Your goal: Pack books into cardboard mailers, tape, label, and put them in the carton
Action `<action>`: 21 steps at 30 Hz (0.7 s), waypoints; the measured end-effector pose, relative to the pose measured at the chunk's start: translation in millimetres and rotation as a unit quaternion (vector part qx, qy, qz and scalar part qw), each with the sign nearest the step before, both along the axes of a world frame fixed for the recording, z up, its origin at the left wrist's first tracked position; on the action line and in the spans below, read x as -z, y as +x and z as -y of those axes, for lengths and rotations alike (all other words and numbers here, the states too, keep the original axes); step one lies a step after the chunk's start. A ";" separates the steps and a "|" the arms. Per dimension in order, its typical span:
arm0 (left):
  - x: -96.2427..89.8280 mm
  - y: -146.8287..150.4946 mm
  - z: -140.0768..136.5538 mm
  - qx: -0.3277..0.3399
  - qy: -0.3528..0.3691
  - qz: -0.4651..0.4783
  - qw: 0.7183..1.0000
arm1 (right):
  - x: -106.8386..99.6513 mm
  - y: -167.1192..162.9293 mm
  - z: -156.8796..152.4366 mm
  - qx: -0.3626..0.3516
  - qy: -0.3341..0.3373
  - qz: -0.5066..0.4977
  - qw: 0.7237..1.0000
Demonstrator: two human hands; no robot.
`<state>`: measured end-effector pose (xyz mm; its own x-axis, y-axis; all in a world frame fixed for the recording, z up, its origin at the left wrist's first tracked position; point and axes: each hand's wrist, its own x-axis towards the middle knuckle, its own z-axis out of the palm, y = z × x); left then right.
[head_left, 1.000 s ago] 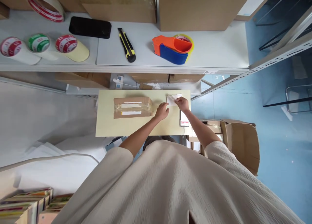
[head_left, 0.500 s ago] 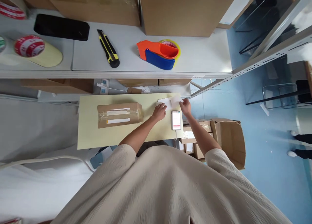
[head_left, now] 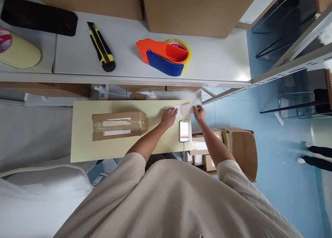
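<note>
In the head view, my right hand [head_left: 199, 114] pinches the right edge of a small white paper slip [head_left: 187, 109] over the table's right end. My left hand [head_left: 169, 117] lies with its fingers flat on white paper [head_left: 177, 112] just left of that slip. Whether the two papers are one joined piece or separate, I cannot tell. Below them a smartphone [head_left: 184, 131] with a lit screen and a cable lies on the pale yellow table [head_left: 158, 146]. Left of my left hand is a taped cardboard box [head_left: 119, 126] with white strips on it.
A shelf [head_left: 212, 62] above the table bears a tape dispenser [head_left: 163, 56], a utility knife [head_left: 101, 47], a black phone [head_left: 38, 16], tape rolls and large boxes. An open carton [head_left: 242, 155] and smaller boxes stand at right. Another person's legs [head_left: 315, 158] show far right.
My right hand has drawn the slip out flatter, so it shows more plainly beside my left hand. My left fingers have spread on the paper. The camera view has shifted slightly.
</note>
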<state>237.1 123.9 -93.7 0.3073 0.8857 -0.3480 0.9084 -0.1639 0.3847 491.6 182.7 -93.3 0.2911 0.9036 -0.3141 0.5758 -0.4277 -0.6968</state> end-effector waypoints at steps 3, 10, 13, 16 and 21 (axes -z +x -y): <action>1.0 4.0 -5.0 0.005 -0.031 -0.021 0.999 | 7.4 1.6 -1.1 -0.005 0.004 -0.003 1.000; 0.5 7.1 -10.6 -0.003 -0.065 -0.026 0.998 | 25.7 3.2 9.2 0.059 -0.009 -0.085 0.995; -0.1 6.7 -9.8 -0.003 -0.070 -0.028 0.997 | 26.7 11.4 12.9 0.106 -0.006 -0.105 0.989; -4.0 6.7 -10.0 -0.007 -0.068 -0.029 0.997 | 20.9 24.0 16.4 0.128 0.012 -0.115 0.985; -25.6 8.0 -8.5 -0.038 -0.064 -0.007 0.997 | -6.7 28.0 26.8 0.114 0.040 -0.117 0.986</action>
<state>245.1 132.4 -68.2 0.2354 0.8542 -0.4636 0.9215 -0.0446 0.3858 519.6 156.0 -86.6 0.4169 0.8478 -0.3279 0.2908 -0.4661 -0.8356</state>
